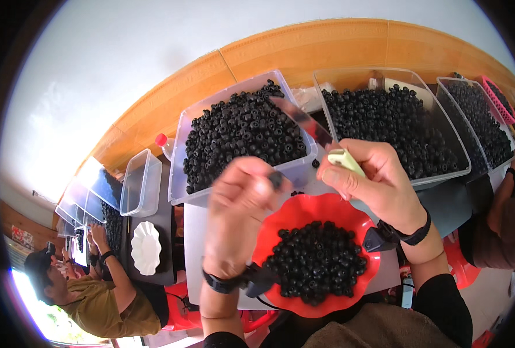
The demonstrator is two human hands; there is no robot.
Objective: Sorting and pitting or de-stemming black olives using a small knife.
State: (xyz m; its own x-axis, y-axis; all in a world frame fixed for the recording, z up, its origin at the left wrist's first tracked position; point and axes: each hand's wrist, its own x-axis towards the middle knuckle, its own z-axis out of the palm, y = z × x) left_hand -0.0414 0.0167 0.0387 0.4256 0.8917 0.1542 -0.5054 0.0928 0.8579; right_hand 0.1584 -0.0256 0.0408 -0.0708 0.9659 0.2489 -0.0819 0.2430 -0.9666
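My left hand [234, 214], slightly blurred, pinches a small black rounded piece [276, 180] between thumb and fingertips. In my right hand [379, 180] is a knife with a pale yellow-green handle [345, 161]; its broad blade [304, 123] points up and to the left, apart from the piece. Below both hands sits a red scalloped bowl [379, 261] filled with small round black pieces [315, 261]. Beyond my left hand, a clear plastic bin [179, 156] holds a heap of ring-like black pieces with holes [240, 133].
Another clear bin [463, 156] of black pieces stands at the back right, with a third bin [498, 159] farther right. To the left are an empty clear box [141, 188], a white scalloped dish [146, 248] and a red-capped bottle [163, 145]. People work on both sides.
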